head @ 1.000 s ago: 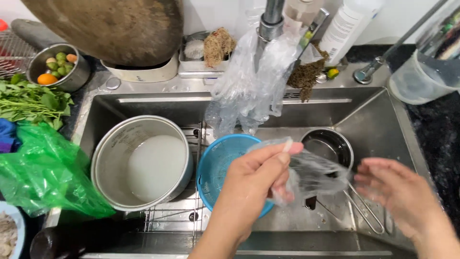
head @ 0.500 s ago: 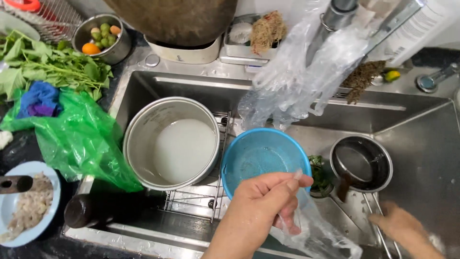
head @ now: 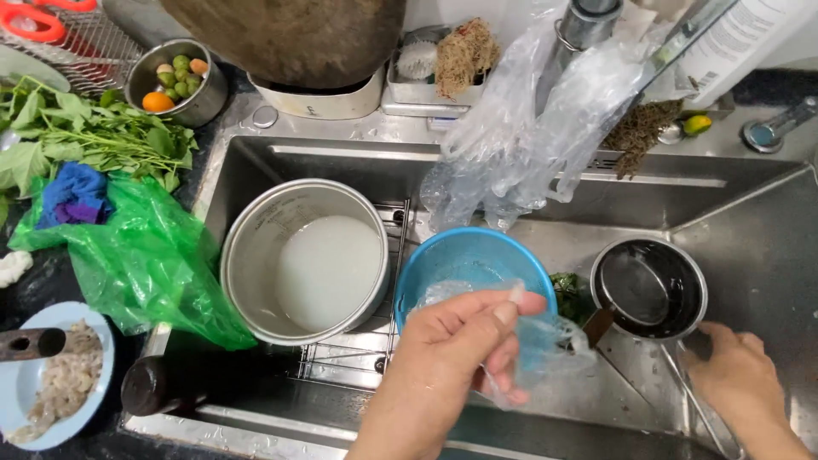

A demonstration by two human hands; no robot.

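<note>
My left hand (head: 464, 349) is in the middle of the sink, fingers pinched on a wet clear plastic bag (head: 550, 345) that hangs over the near rim of a blue bowl (head: 464, 255). My right hand (head: 737, 375) rests low on the sink floor at the right. It lies over the thin long handle of a small steel pan (head: 652, 290), and its grip is unclear. Some green leaves (head: 571, 294) sit between the bowl and the pan.
A steel pot (head: 256, 255) of cloudy water stands on a wire rack (head: 358, 358) at the left of the sink. Clear bags (head: 528, 145) hang from the faucet. On the counter lie a green bag (head: 145, 255), herbs (head: 85, 136), a fruit bowl (head: 175, 81) and a blue plate (head: 25, 400).
My left hand kept the clear bag and lowered it toward the blue bowl. My right hand dropped away from the bag to the sink floor beside the pan.
</note>
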